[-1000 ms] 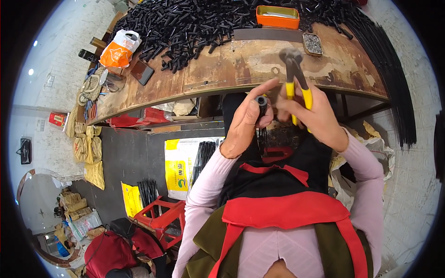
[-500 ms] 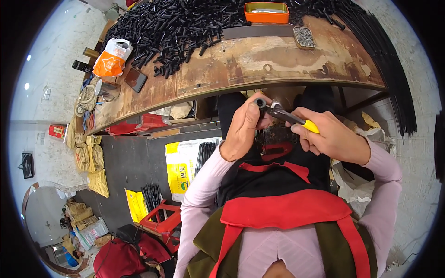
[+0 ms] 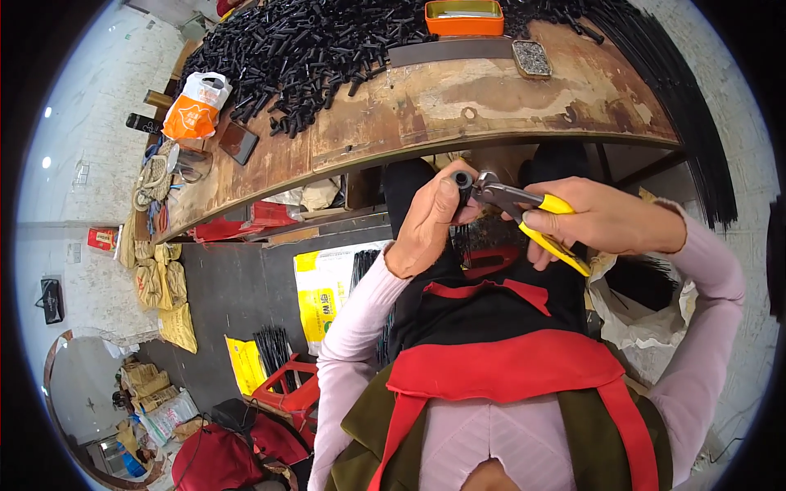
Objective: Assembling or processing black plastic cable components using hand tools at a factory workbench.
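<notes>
Hands: we hold both in front of our chest, below the near edge of the worn brown wooden bench (image 3: 491, 106).
Left hand (image 3: 426, 221): clenched around a short black plastic tube (image 3: 463, 180), its open end turned up toward us, thumb along its side to steady it.
Right hand (image 3: 598, 221): wrapped round the yellow-handled steel pincers (image 3: 524, 209), whose head meets the tube's end; the handles angle down and away from the tube, which would give us leverage.
Tube: just under the bench edge, between our two hands, over our lap.
On the bench, far side: a big heap of short black tubes (image 3: 303, 49), an orange rectangular tray (image 3: 464, 18) and a small tin of tiny metal pieces (image 3: 531, 59), all within reach above the tube.
Bench, left end: an orange-and-white plastic bag (image 3: 192, 106) and a dark flat phone (image 3: 237, 143), kept off the working patch.
Below the bench: yellow-and-white sacks (image 3: 323, 290) holding black rods.
</notes>
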